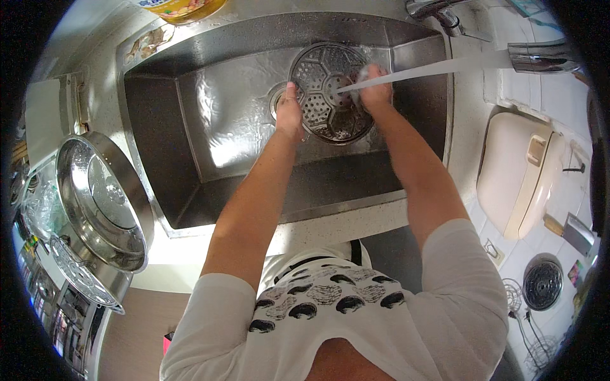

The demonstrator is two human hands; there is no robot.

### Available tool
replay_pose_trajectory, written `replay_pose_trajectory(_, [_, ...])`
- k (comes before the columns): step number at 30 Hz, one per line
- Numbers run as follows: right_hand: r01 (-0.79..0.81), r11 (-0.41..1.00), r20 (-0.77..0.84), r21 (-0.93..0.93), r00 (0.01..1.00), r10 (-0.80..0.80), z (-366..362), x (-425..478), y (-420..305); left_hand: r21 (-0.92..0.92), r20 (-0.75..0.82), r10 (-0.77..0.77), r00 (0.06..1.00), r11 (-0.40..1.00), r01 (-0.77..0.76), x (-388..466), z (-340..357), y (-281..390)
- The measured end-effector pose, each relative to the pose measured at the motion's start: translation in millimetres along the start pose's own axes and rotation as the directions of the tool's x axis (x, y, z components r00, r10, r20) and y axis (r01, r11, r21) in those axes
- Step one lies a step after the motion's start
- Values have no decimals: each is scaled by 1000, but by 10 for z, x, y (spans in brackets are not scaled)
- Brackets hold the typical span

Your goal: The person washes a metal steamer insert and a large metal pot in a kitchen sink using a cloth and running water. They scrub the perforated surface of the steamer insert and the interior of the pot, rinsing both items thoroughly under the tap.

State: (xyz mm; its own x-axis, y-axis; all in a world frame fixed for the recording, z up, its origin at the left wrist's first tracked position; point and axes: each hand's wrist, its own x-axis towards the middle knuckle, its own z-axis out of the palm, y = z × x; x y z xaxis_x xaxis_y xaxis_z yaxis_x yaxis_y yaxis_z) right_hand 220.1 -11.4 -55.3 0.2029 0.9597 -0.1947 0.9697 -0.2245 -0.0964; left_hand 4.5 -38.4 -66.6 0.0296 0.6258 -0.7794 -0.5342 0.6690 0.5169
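A round perforated metal steamer plate (317, 108) is tilted in the stainless steel sink (228, 114). My left hand (289, 113) grips its left rim, thumb uppermost. On the plate's right side is my right hand (376, 90), blurred and wet; its fingers are partly hidden by splashing, so its grasp is unclear. A stream of water (419, 71) runs from the faucet spout (543, 57) onto the plate's centre. Part of the round sink drain (275, 101) shows behind my left hand. Shallow water covers the sink floor.
Left of the sink, a wide stainless steel pan (102, 200) leans on its side, near another perforated steamer plate (81, 274). At right are a beige lidded plastic box (512, 171) and a cleaver (577, 233). A yellow container (186, 9) stands beyond the sink's far rim.
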Motion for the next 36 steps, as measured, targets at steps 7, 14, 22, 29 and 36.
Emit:
replay_pose_trajectory(7, [156, 905, -51, 395, 988, -147, 57, -318, -1260, -33, 7, -25, 1000, 999, 26, 133, -72, -88])
replay_pose_trajectory(14, [84, 981, 205, 172, 971, -120, 35, -579, -140, -212, 26, -20, 999, 977, 25, 58, -124, -24])
replay_pose_trajectory(22, [-66, 966, -96, 250, 991, 92, 131, 253, -719, -191, 174, -178, 969, 959, 210, -43, 6, -24])
replay_pose_trajectory(29, [359, 809, 48, 466, 902, -428, -115, -774, -1186, -223, 141, -164, 976, 956, 193, -29, -91, 156])
replay_pose_trajectory(36, [-79, 983, 83, 164, 994, 66, 276, -380, 273, -214, 115, -107, 988, 968, 130, 66, -149, 126])
